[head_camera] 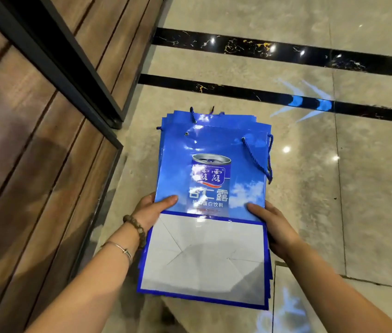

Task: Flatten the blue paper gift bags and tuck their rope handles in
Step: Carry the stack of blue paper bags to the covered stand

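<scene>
View down from head cam: a person holds a stack of blue bags flat, out in front, over a shiny marble floor. Can't tell if the far end touches the floor.

The left hand grips the stack's left edge and the right hand grips the right edge. Both thumbs lie on top; the fingers underneath are hidden.

The top bag lies flat w/ its white folded base turned up nearest the person. One rope handle loops loose over the right edge, not tucked. More rope ends poke out at the far end.

Likely handling: glossy paper, light, fairly stiff when flat but slippery, so the sheets may slide apart. Best held at both side edges near the base fold, as now. The rope is soft and limp, so pinch it mid-loop to tuck it.

Wood panel wall at left. Bead bracelet on left wrist.
</scene>
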`<state>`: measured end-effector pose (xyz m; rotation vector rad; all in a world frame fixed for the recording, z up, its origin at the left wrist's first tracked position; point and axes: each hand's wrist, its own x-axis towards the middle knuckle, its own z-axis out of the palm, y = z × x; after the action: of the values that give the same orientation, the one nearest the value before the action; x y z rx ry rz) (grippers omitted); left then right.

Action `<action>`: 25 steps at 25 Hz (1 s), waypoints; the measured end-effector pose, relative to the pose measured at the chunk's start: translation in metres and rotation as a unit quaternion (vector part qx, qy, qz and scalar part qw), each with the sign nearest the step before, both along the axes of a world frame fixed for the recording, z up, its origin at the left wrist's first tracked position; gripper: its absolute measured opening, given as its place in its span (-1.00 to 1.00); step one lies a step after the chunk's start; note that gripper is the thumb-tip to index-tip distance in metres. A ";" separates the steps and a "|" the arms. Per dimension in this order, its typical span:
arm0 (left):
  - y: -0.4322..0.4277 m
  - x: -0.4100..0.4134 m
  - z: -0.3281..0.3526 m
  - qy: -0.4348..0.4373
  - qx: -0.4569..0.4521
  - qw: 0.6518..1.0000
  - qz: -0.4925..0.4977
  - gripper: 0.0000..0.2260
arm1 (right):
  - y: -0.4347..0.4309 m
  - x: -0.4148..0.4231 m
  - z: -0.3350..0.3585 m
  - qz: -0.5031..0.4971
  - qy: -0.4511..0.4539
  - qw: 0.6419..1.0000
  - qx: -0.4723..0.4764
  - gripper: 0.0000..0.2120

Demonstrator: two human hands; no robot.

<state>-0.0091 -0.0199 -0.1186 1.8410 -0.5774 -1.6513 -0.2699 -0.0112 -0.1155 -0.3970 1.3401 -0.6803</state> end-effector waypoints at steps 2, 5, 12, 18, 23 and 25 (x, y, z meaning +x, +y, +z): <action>0.018 -0.013 0.071 0.027 0.004 1.000 0.016 -0.91 | 0.015 -0.016 0.066 -0.010 0.004 1.000 0.012 -0.81; 0.041 -0.029 0.208 0.077 0.028 0.996 0.025 -0.82 | 0.042 -0.034 0.202 -0.043 0.006 0.999 0.032 -0.62; 0.113 -0.080 0.605 0.120 0.021 0.993 0.013 -0.84 | 0.145 -0.073 0.587 -0.111 0.006 0.994 0.013 -0.54; 0.161 -0.120 0.734 0.143 -0.042 0.984 -0.098 -0.83 | 0.245 -0.090 0.739 -0.241 0.038 0.969 -0.038 -0.67; 0.191 -0.179 0.756 0.176 -0.070 0.943 -0.272 -0.82 | 0.341 -0.108 0.761 -0.396 0.091 0.913 -0.027 -0.91; 0.210 -0.219 0.760 0.176 -0.088 0.910 -0.366 -0.77 | 0.392 -0.114 0.763 -0.487 0.094 0.868 -0.024 -0.85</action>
<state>-0.2278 0.1901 0.6411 1.1974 -1.3091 -2.2401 -0.3841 0.3806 0.6474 0.2346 1.6921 -1.5422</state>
